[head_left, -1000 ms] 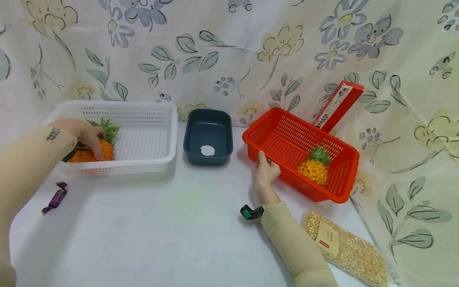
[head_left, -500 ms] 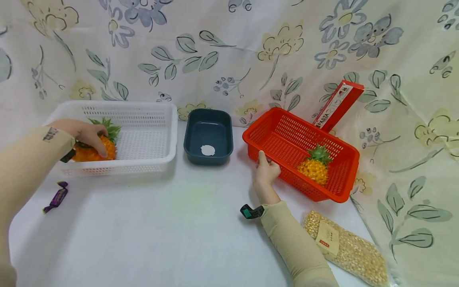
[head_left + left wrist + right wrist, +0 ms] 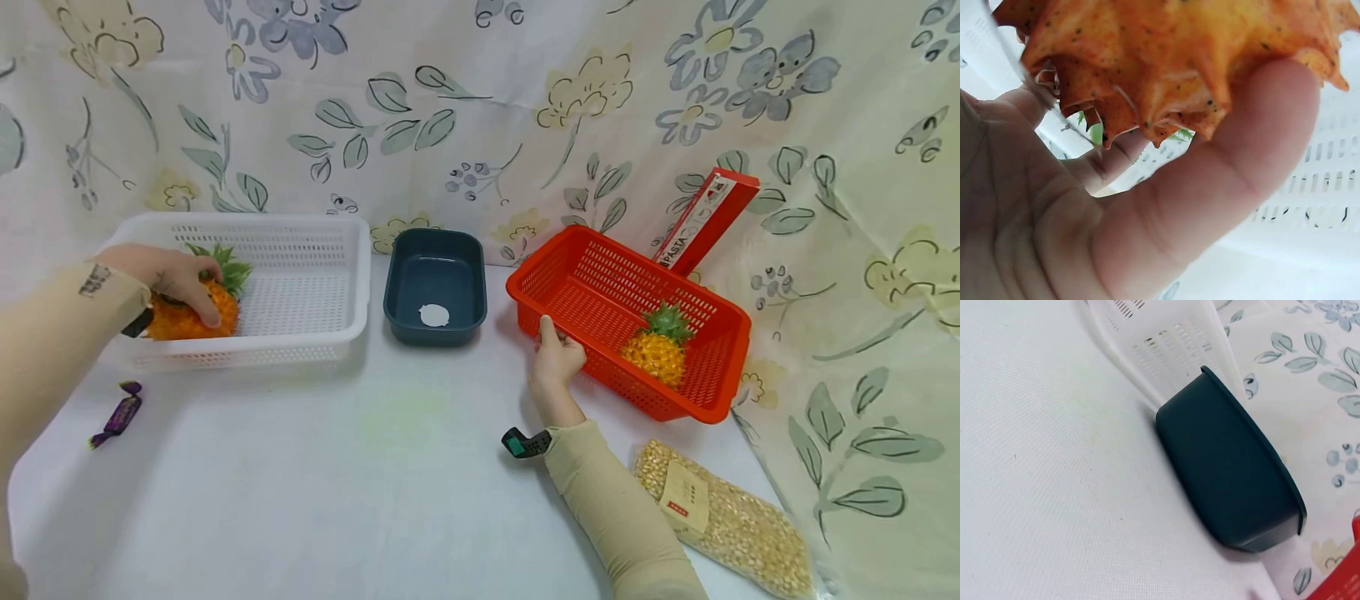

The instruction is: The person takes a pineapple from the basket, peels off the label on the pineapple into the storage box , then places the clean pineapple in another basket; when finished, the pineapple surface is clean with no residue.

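In the head view my left hand (image 3: pixel 176 279) reaches into the white basket (image 3: pixel 330 337) and grips an orange pineapple (image 3: pixel 225 312) with green leaves, which lies toward the basket's left end. Close up in the left wrist view, its spiky orange skin (image 3: pixel 1141 69) sits between thumb and fingers. My right hand (image 3: pixel 557 360) holds the near rim of the red basket (image 3: pixel 585 242), thumb over the edge. A second pineapple (image 3: pixel 656 358), yellow-orange, lies inside that red basket. The right hand is out of the right wrist view, where a corner of the red basket (image 3: pixel 1341 575) shows.
A dark blue tub (image 3: pixel 435 279) with a white patch stands between the baskets. A purple wrapped candy (image 3: pixel 118 414) lies front left. Behind the red basket leans a red pasta box (image 3: pixel 708 221); a bag of yellow kernels (image 3: pixel 723 517) lies front right. Floral cloth (image 3: pixel 465 108) hangs behind.
My left hand and its pineapple have shifted very slightly to the right within the white basket. My right hand stays on the red basket's rim.
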Demonstrator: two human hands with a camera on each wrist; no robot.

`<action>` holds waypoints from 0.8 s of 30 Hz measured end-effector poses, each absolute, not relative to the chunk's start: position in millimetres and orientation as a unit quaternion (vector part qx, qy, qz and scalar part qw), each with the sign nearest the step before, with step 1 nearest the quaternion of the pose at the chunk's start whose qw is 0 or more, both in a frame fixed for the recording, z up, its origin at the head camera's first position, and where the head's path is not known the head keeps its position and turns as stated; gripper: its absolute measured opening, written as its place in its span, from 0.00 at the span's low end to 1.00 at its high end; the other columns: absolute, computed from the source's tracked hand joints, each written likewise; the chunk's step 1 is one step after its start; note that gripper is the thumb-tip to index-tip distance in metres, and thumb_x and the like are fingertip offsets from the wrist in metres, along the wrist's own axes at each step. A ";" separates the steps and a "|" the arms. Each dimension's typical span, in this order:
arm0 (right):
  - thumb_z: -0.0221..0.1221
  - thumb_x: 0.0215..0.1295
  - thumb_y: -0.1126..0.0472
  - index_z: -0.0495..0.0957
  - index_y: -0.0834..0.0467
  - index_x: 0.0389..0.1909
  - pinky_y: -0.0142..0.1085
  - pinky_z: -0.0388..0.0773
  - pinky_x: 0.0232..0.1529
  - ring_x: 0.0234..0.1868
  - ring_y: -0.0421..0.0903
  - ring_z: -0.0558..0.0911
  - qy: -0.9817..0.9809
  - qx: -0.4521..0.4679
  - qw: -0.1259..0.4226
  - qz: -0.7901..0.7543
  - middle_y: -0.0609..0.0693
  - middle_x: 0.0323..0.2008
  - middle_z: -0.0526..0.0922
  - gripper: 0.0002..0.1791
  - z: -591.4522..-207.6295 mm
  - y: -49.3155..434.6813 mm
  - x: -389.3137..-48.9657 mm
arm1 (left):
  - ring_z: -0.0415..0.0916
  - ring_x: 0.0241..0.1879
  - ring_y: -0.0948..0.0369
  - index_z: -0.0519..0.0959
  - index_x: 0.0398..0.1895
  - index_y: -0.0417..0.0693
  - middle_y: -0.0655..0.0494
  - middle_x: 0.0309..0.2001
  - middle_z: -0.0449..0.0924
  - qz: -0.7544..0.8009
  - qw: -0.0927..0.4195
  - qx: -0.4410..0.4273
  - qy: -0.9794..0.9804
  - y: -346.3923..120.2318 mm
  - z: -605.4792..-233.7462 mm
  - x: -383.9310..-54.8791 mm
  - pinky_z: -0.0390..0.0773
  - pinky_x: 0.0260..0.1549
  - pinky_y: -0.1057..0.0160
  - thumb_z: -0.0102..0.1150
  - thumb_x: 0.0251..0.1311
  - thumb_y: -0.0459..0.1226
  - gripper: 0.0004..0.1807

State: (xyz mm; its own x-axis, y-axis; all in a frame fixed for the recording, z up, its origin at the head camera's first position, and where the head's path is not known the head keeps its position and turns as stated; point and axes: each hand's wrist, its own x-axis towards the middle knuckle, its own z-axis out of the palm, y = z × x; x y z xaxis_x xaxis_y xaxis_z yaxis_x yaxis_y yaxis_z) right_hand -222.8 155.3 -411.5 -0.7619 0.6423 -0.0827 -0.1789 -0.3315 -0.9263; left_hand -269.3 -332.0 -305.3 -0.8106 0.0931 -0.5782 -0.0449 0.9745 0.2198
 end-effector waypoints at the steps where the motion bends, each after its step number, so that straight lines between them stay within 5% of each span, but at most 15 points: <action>1: 0.63 0.57 0.59 0.73 0.59 0.22 0.33 0.71 0.28 0.28 0.53 0.68 -0.515 -0.227 0.260 0.785 0.47 0.20 0.71 0.11 -411.3 155.3 -222.7 | 0.58 0.46 0.35 0.55 0.60 0.38 0.24 0.51 0.54 0.112 0.306 0.016 0.945 -331.6 -303.8 -269.5 0.71 0.41 0.40 0.70 0.36 0.60 0.55; 11: 0.63 0.57 0.58 0.75 0.57 0.22 0.41 0.72 0.34 0.29 0.53 0.68 -0.519 -0.229 0.257 0.782 0.47 0.20 0.71 0.10 -412.2 155.0 -223.0 | 0.64 0.43 0.40 0.51 0.61 0.37 0.24 0.51 0.54 0.131 0.307 0.057 0.941 -325.4 -283.4 -272.8 0.79 0.33 0.50 0.69 0.44 0.51 0.49; 24: 0.63 0.58 0.58 0.76 0.56 0.22 0.41 0.71 0.33 0.31 0.57 0.68 -0.524 -0.228 0.263 0.777 0.47 0.20 0.71 0.09 -414.2 155.5 -224.3 | 0.63 0.43 0.37 0.52 0.64 0.47 0.29 0.54 0.46 0.127 0.238 0.086 0.959 -292.6 -242.4 -273.5 0.80 0.22 0.52 0.73 0.38 0.52 0.52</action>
State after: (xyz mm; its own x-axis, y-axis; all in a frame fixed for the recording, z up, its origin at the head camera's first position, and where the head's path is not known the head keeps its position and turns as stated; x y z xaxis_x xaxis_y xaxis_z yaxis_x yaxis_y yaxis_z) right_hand -224.3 155.5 -414.2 -0.7574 0.6481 -0.0799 -0.1695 -0.3133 -0.9344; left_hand -273.5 -292.6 -242.4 -0.8722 0.2253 -0.4342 0.1044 0.9530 0.2846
